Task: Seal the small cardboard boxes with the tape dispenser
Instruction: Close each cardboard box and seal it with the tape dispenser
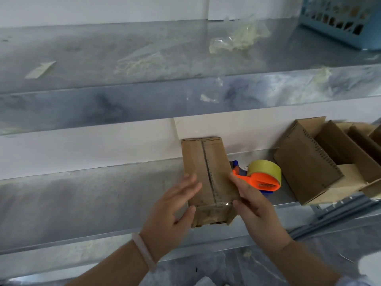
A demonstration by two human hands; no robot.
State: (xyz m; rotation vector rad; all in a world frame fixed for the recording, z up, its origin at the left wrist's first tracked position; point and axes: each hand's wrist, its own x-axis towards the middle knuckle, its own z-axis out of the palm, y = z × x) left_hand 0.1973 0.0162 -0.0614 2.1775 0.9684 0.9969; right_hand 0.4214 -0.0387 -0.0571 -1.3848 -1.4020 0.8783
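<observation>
A small brown cardboard box [206, 172] stands on the metal shelf [92, 193], its centre seam covered by clear tape. My left hand [177, 207] lies flat against its left side with straight fingers. My right hand [251, 201] holds the box's right side, thumb at the lower front corner and fingers along the side. The tape dispenser [261, 176], orange with a yellowish tape roll, lies on the shelf just right of the box, behind my right hand.
Several unsealed cardboard boxes [321, 162] stand at the right end of the shelf. An upper metal shelf [144, 58] carries crumpled tape scraps [237, 38] and a blue plastic basket [346, 19] at the far right. A white wall is behind.
</observation>
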